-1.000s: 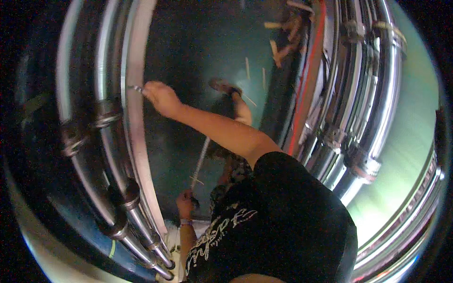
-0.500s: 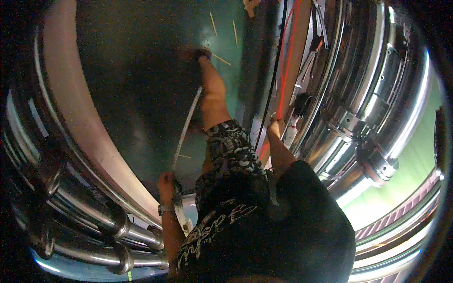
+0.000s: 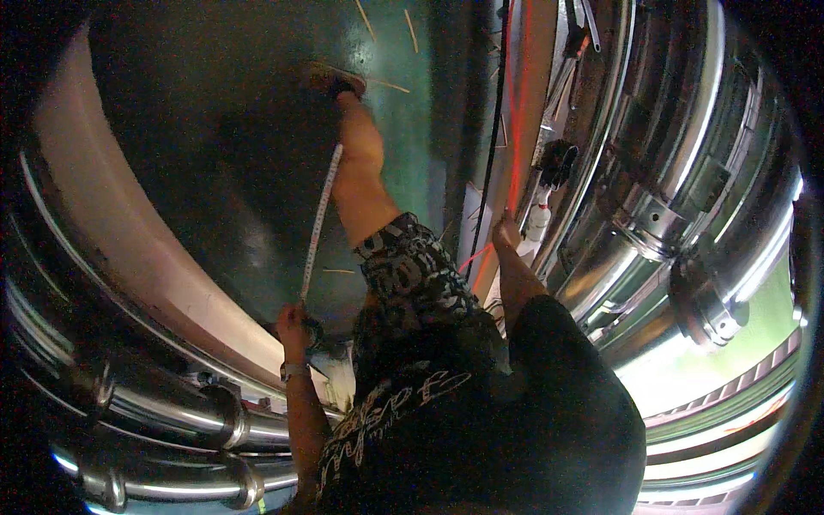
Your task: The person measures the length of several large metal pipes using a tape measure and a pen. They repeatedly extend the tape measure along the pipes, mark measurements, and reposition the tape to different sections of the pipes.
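My left hand [image 3: 293,324], with a watch on the wrist, is closed at the lower end of a pale tape measure [image 3: 319,225]. Its marked strip runs up beside my bare leg, over the dark green floor. A dark shape sits just right of this hand; I cannot make out what it is. On the right, my right hand [image 3: 506,232] is closed around a bright red cord [image 3: 515,120]. The cord stretches away along a brown ledge [image 3: 536,81], and a lower part of it slants left below the hand. My fingers are small and dim in the picture.
Shiny metal rollers or pipes [image 3: 652,223] line the right side, and more [image 3: 172,421] lie at lower left. A white bottle [image 3: 537,221], a black brush-like thing [image 3: 558,165] and tools are beside the ledge. Thin sticks [image 3: 412,31] lie on the green floor [image 3: 386,51].
The view has shifted, so the leg, tape measure and floor sticks sit further left and higher. Both hands keep their holds, and the right hand appears slightly further along the ledge.
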{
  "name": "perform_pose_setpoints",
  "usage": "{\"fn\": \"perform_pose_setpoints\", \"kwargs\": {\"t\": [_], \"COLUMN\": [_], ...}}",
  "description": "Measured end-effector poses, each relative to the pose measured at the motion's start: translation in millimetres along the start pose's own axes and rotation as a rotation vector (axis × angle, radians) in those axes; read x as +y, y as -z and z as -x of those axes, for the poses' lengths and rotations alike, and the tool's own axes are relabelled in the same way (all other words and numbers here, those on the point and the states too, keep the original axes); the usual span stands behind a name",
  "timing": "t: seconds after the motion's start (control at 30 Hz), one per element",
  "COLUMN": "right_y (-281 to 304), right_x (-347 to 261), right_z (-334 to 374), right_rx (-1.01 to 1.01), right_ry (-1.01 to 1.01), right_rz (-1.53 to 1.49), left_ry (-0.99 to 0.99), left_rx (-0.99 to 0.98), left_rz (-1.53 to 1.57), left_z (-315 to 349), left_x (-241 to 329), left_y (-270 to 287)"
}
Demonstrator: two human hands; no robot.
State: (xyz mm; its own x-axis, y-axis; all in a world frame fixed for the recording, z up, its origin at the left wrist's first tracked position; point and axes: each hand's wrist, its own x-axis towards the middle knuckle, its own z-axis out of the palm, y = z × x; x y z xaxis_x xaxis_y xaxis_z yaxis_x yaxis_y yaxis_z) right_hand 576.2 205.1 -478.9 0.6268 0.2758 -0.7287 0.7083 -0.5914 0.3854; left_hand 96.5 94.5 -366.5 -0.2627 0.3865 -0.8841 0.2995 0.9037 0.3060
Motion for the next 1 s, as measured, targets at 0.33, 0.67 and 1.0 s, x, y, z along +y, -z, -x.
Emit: {"fn": "perform_pose_setpoints", "kwargs": {"t": [0.33, 0.67, 1.0], "right_y": [50, -37, -80], "right_x": [-60, 28, 134], "right_z": [21, 66, 84], "right_rx": [-0.156, -0.233, -0.011], "right_ry": [0.142, 0.152, -0.162], "right_rz": [-0.039, 0.027, 0.022], "left_ry": [-0.267, -0.498, -0.378], "left_rx": [0.071, 0.05, -0.02], "left_rz": [-0.137, -0.143, -0.245], "left_z": [-31, -15, -32], "left_x": [163, 127, 29], "left_y": [50, 37, -1]}}
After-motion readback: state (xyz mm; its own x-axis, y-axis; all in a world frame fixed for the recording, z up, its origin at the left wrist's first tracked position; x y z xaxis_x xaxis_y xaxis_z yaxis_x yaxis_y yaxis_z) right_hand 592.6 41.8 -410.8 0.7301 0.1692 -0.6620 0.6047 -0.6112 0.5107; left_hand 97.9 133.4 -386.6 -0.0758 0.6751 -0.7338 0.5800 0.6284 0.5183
